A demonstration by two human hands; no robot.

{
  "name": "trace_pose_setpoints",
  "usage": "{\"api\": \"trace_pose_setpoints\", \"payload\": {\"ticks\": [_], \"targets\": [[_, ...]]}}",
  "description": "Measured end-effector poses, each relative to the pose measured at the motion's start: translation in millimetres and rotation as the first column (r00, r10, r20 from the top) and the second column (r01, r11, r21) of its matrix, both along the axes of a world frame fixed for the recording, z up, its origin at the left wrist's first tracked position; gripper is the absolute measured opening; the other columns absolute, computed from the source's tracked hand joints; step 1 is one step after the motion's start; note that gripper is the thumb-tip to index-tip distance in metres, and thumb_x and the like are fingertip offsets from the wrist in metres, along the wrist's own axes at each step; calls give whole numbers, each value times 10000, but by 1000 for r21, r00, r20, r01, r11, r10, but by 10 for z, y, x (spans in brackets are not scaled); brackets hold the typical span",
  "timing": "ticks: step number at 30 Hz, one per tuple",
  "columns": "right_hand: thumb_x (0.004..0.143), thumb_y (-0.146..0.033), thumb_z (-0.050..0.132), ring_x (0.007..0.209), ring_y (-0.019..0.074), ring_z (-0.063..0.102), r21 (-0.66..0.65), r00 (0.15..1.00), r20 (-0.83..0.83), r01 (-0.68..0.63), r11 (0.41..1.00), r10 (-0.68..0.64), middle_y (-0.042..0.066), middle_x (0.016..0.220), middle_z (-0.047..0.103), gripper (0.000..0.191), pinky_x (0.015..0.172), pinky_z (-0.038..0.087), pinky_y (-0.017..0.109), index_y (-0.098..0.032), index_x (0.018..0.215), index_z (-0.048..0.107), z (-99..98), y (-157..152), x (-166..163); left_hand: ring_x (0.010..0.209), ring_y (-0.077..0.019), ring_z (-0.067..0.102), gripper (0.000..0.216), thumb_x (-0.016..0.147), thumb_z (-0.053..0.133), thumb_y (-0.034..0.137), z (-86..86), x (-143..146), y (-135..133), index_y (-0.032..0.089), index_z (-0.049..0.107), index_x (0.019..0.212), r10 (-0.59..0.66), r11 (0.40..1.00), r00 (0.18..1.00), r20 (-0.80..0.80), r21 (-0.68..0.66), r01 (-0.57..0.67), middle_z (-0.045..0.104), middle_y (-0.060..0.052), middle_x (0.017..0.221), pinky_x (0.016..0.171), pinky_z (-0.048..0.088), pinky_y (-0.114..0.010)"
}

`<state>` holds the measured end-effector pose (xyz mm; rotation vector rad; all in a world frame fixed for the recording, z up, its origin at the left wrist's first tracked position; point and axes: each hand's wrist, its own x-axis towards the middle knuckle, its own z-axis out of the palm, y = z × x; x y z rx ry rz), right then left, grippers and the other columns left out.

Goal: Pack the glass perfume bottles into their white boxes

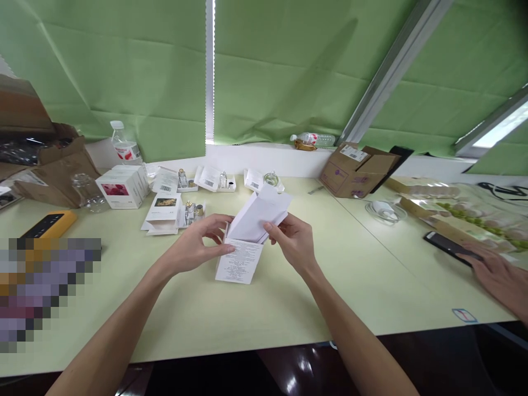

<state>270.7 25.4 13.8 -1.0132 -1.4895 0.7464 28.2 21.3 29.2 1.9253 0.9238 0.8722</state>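
A small white carton [238,262] with printed text on its face stands on the pale table [256,313] in front of me. My left hand [198,242] grips the carton's left side, thumb on the printed face. My right hand [293,237] pinches the white folded insert [260,212] that sticks up out of the carton's open top. Both hands are closed on these parts.
Opened white boxes and small glass bottles [188,212] lie behind the carton, with a pink-pictured box [122,187] to the left. A brown cardboard box [353,168] stands at the back right. Another person's hand [501,278] rests near a black phone [449,247]. A yellow device [49,223] lies far left.
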Motion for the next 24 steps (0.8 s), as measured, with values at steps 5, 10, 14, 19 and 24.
{"api": "trace_pose_setpoints", "payload": {"ticks": [5, 10, 14, 19, 24], "targets": [[791, -401, 718, 577, 121, 504, 25, 1000, -10, -16, 1000, 17, 13, 695, 599, 226, 469, 443, 263, -184, 818, 664, 20, -12, -10, 876, -163, 641, 396, 826, 682, 372, -7, 21, -5, 268, 561, 1189, 10, 1000, 1000, 5, 19, -10, 617, -41, 1198, 855, 545, -368], [775, -368, 742, 604, 125, 515, 42, 997, -64, -34, 999, 36, 13, 759, 611, 256, 448, 454, 254, -200, 940, 640, 38, -14, -30, 923, -171, 639, 371, 834, 672, 351, -42, 30, 26, 283, 557, 1180, 37, 999, 999, -12, 39, -36, 616, -24, 1170, 841, 543, -359], [790, -350, 732, 593, 119, 514, 53, 998, -45, -37, 998, 39, 13, 743, 610, 202, 460, 461, 258, -194, 892, 653, 27, -18, -27, 906, -163, 641, 343, 827, 678, 353, -62, 27, 37, 288, 549, 1138, 88, 995, 996, -30, 52, -86, 611, -3, 1160, 828, 548, -358], [797, -331, 726, 618, 132, 560, 69, 997, -45, -62, 996, 66, 27, 783, 643, 174, 479, 495, 269, -196, 896, 678, 25, -19, -21, 855, -140, 644, 296, 825, 678, 350, -83, 30, 39, 279, 540, 1077, 138, 988, 990, -17, 69, -136, 589, 13, 1173, 814, 566, -349], [803, -316, 719, 620, 146, 607, 89, 993, -51, -99, 991, 104, 26, 797, 660, 192, 487, 512, 283, -204, 954, 679, 20, -22, -28, 969, -173, 625, 284, 842, 653, 335, -115, 34, 61, 279, 531, 1092, 155, 981, 988, -12, 123, -152, 580, 1, 1188, 845, 570, -364]]}}
